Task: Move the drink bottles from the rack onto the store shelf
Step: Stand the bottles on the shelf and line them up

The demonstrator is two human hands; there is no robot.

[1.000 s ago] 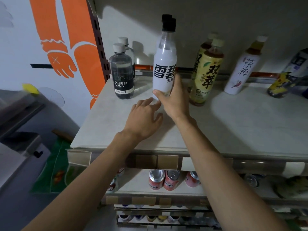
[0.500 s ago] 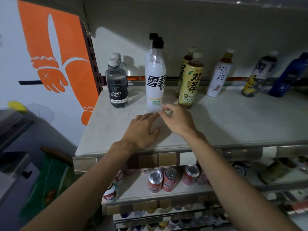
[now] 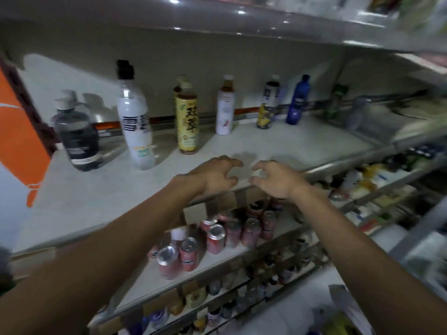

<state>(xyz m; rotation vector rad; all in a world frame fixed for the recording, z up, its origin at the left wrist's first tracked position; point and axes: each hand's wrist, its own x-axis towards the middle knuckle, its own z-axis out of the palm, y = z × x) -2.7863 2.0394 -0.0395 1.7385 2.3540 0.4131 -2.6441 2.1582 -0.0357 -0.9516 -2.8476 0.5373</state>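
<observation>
Hovering over the front edge of the shelf [image 3: 266, 141] with left hand [image 3: 212, 175] and right hand [image 3: 275, 178] loosely curled, seemingly empty through the blur, apart from the white bottle [image 3: 135, 126] standing between dark bottle [image 3: 77, 139] and yellow bottle [image 3: 187, 124].

Store shelf [image 3: 266, 141] top: pale, matt, faintly speckled, like stone or laminate; upper shelf underside [image 3: 217, 22] glossy grey, throwing back bright light spots. White bottle [image 3: 135, 122]: clear smooth plastic at the neck, glossy white wrap below, black plastic cap; dark soda bottle [image 3: 77, 139] clear plastic with a dull dark label; yellow tea bottle [image 3: 187, 122] and blue bottle [image 3: 298, 102] both shiny. Cans [image 3: 216, 238] on the tier below: metal, silvery tops, red printed sides; brown card-like tabs [image 3: 193, 212] along the shelf's front edge.
</observation>
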